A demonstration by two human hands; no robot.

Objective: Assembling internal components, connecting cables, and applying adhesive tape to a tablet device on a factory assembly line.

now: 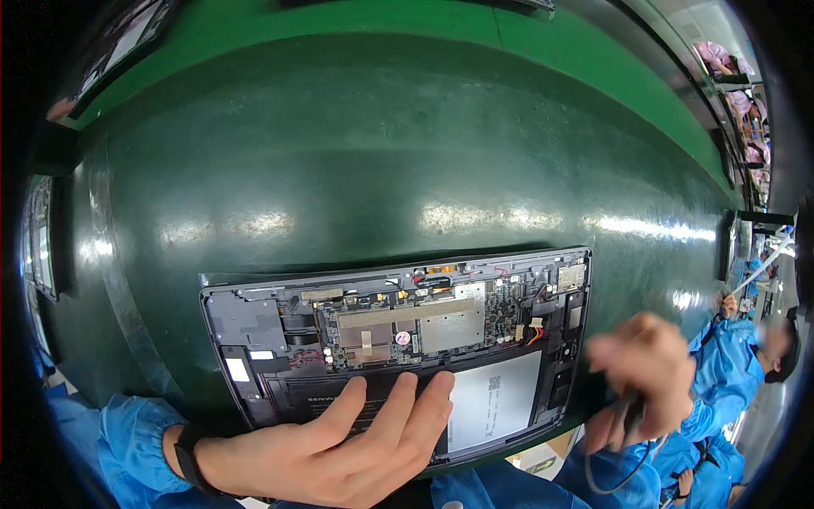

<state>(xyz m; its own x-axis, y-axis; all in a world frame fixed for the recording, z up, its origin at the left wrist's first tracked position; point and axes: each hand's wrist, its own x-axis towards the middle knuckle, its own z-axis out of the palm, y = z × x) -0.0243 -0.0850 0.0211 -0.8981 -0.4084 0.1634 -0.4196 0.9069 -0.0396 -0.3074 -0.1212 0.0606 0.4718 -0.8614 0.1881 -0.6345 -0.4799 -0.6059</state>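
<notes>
An opened laptop-like device (424, 327) with its inside bare lies on the bench in front of me. My left hand (365, 441) rests flat on it, fingers stretched out over the black battery (297, 394) and the edge of the silver-white battery panel (496, 399). Above the fingertips runs the circuit board (407, 327) with metal shields and a small round sticker. Off the device's right side is my right hand (644, 373), smeared by motion and apart from it. A thin grey cable (606, 490) loops below that hand; a dark thing by its fingers is too blurred to name.
The dark green bench mat (356, 161) stretches beyond the device. At the far left edge stands another opened device (41, 237). Along the right sit people in blue work clothes (725, 373); others in pink (738, 102) are farther off. A box (543, 458) shows below the device.
</notes>
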